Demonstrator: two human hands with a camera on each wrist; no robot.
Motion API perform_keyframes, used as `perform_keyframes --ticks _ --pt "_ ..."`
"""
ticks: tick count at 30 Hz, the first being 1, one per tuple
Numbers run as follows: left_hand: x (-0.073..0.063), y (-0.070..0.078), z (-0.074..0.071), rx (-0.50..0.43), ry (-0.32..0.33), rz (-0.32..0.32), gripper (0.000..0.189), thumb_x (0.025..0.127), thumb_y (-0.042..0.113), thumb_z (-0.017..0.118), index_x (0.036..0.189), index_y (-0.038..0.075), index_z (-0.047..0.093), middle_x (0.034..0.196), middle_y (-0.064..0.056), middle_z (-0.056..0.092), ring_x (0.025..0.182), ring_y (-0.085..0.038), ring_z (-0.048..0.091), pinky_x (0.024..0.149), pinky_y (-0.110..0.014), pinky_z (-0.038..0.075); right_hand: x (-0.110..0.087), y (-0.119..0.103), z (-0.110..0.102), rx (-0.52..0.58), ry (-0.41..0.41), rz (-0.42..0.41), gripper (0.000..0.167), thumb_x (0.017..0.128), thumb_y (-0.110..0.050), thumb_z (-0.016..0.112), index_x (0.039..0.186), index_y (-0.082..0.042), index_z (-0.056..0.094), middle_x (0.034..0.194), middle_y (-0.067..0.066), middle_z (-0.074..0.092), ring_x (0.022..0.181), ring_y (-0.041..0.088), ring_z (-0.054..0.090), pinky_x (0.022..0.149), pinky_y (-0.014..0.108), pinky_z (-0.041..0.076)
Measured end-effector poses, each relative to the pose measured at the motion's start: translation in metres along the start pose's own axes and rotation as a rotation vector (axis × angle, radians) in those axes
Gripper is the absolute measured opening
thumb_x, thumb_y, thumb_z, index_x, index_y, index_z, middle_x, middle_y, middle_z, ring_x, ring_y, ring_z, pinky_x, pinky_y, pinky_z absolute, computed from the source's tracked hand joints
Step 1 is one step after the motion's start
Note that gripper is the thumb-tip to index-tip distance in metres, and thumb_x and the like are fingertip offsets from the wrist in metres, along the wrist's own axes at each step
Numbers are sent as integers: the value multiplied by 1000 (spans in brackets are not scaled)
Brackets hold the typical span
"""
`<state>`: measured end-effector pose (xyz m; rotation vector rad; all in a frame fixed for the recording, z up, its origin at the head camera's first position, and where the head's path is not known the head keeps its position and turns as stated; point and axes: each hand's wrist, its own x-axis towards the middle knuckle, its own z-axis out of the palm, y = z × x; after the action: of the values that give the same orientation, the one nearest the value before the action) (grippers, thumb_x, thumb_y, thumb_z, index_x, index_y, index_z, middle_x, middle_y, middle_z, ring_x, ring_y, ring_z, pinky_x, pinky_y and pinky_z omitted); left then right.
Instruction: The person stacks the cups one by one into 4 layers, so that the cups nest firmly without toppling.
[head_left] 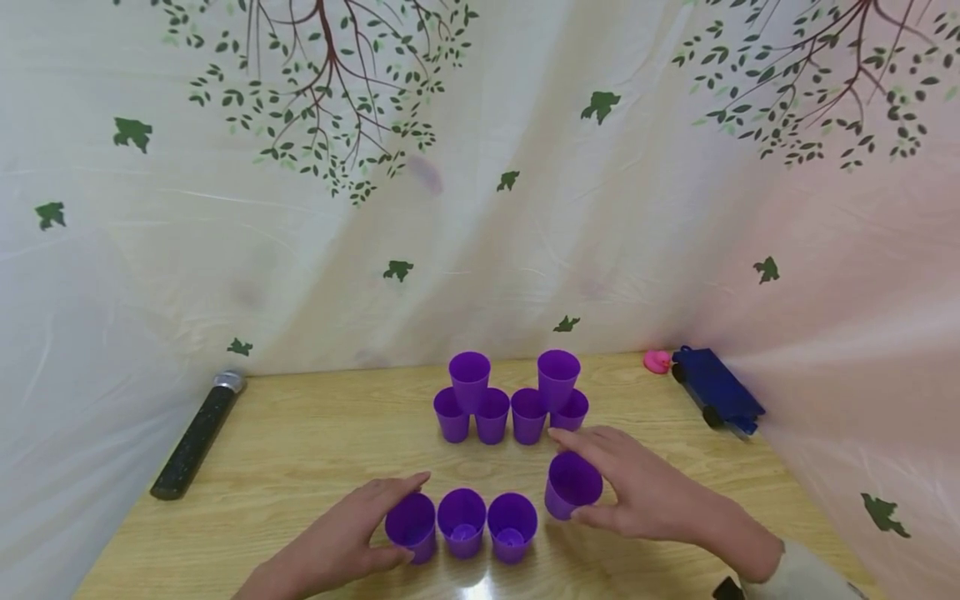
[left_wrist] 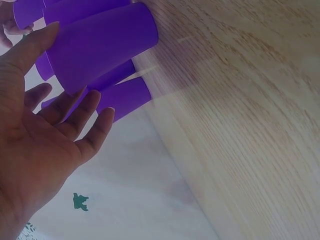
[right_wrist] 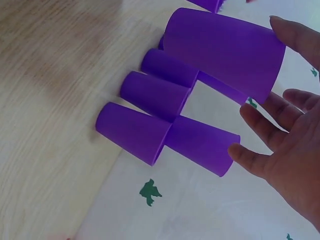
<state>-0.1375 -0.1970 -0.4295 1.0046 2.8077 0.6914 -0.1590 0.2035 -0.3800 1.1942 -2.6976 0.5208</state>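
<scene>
In the head view my left hand is around the leftmost purple cup of the front row, thumb and fingertips at opposite sides of its rim. The left wrist view shows the thumb against the wall of this cup near its rim. Two more purple cups, a middle one and a right one, stand upright beside it. My right hand grips another upright purple cup by the rim, apart from these to the right. In the right wrist view this cup sits between thumb and fingers.
Behind, several upright purple cups stand in a row, with a left upper cup and a right upper cup stacked across pairs. A black microphone lies left. A pink duck and blue toy vehicle are back right, by the curtain.
</scene>
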Motion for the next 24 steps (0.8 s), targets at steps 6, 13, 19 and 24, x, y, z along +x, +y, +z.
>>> perform_keyframes --ticks 6,13,19,24 --pt "-1 1 -2 -3 16 -3 79 88 44 75 155 25 38 143 1 59 127 -22 58 104 -48 50 4 0 -5 -5 21 -17 87 81 -39 82 154 -20 39 147 -4 55 129 24 56 102 50 50" --pt "-1 2 -2 1 6 -11 78 87 43 75 154 24 39 142 0 59 125 -21 59 103 -46 51 12 -2 -15 6 13 -7 86 83 -37 80 155 -20 37 139 -7 59 129 24 54 104 53 48" --pt "0 2 -2 0 -2 -20 78 88 43 75 154 21 40 142 0 60 125 -21 59 103 -47 51 20 -3 -23 22 16 -7 88 81 -35 82 155 -19 37 135 -5 62 133 25 51 107 53 46" --pt "0 2 -3 -7 -8 -29 79 88 44 74 155 23 38 142 -1 59 125 -21 59 104 -47 50 27 -1 -30 8 35 -19 91 80 -35 83 155 -20 36 134 -6 62 132 23 51 108 50 46"
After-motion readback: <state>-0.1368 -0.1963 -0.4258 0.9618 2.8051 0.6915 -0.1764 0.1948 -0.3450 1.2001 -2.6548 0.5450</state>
